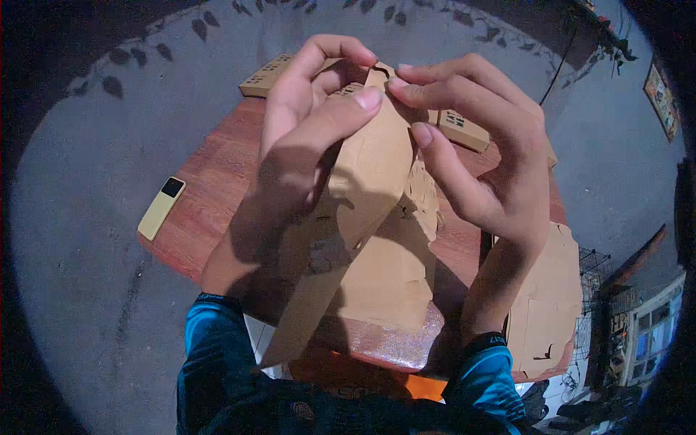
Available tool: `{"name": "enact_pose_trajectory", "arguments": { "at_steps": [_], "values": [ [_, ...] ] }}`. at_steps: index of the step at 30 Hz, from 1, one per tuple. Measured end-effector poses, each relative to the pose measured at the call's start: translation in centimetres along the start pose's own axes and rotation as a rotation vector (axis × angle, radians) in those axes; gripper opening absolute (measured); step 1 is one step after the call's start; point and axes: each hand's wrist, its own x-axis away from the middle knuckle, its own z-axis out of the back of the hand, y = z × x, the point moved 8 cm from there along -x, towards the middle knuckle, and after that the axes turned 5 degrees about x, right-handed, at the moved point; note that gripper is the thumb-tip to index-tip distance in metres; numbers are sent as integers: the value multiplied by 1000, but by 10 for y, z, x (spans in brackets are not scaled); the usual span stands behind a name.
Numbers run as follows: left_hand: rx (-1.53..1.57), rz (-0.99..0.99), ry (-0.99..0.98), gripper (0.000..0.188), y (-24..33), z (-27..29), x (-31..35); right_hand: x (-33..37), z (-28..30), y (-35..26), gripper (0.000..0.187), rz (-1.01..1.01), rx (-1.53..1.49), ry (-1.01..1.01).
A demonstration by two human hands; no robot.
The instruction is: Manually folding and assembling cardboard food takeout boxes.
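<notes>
Hands and a folded cardboard piece, viewed from above. Nearest the body, the tail of the cardboard piece (370,163) hangs at lower left between the two forearms; its long axis runs obliquely from there, away and to the right, up to a narrow, notched far end raised above the table (206,174). The governing relation, as judged here, is between this far end and the fingertips: it lies between the two hands, the left approaching from its left side, the right from its right, neither clearly nearer. The left hand (312,116) is clamped on the cardboard, thumb flat on the near face, forefinger at the tip. The right hand (493,145) has its fingertips at the right edge beside the notch, its thumb lower along that edge; whether these close on the board cannot be told. Beneath lie flat cardboard blanks (384,290); at right, a larger cardboard sheet (547,312). A yellow phone (154,215) rests at the table's left edge. Farther off, partly behind the hands, stand printed boxes (467,134).
</notes>
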Motion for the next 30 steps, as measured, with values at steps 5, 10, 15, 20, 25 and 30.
{"name": "enact_pose_trajectory", "arguments": {
  "at_steps": [5, 10, 15, 20, 25, 30],
  "values": [
    [48, 55, 30, 36, -6, 0, -1, 1, 0, 8, 35, -30, -53, -51],
    [62, 114, 55, 37, -11, 4, -5, 3, 3, 21, 38, -125, -151, 25],
    [45, 142, 87, 38, -14, 14, -8, -3, 8, 3, 37, 59, 23, -55],
    [137, 171, 77, 30, -22, 17, -11, -5, -4, -8, 46, 64, -97, -96],
    [213, 211, 74, 21, -28, 16, -10, -6, -15, -11, 38, 65, 52, -97],
    [258, 265, 77, 21, -33, 13, -9, -4, -7, -9, 28, 67, 74, -89]
  ]
}}
